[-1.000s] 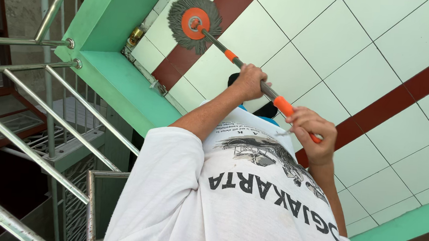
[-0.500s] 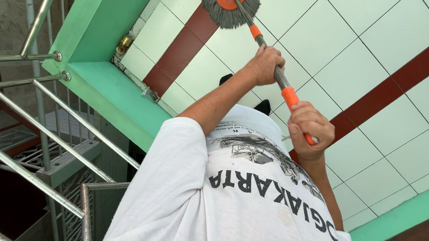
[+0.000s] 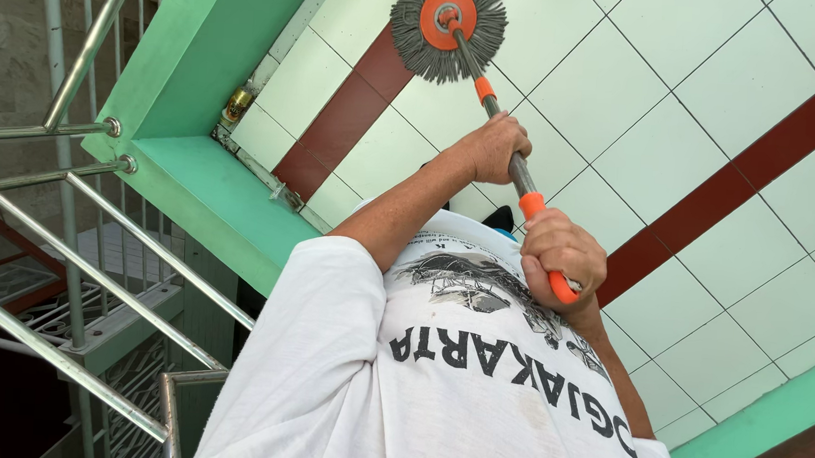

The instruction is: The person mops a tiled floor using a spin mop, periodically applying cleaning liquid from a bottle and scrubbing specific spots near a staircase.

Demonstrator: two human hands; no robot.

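Note:
A mop with a round grey string head and an orange hub (image 3: pixel 448 22) rests on white floor tiles (image 3: pixel 639 149) crossed by dark red stripes. Its metal pole with orange sleeves (image 3: pixel 521 177) runs back toward my chest. My left hand (image 3: pixel 491 147) is wrapped around the bare metal part of the pole, arm stretched forward. My right hand (image 3: pixel 564 253) grips the orange handle end close to my white printed shirt (image 3: pixel 435 391).
A green painted ledge (image 3: pixel 211 198) borders the tiles on the left, with a small brass-coloured object (image 3: pixel 238 104) at its corner. Steel stair railings (image 3: pixel 93 276) slope down at the left. A green strip (image 3: pixel 763 421) edges the tiles at the lower right.
The mop head has slid from the dark red stripe to the right onto the white tiles. Both hands have stayed on the pole and followed it.

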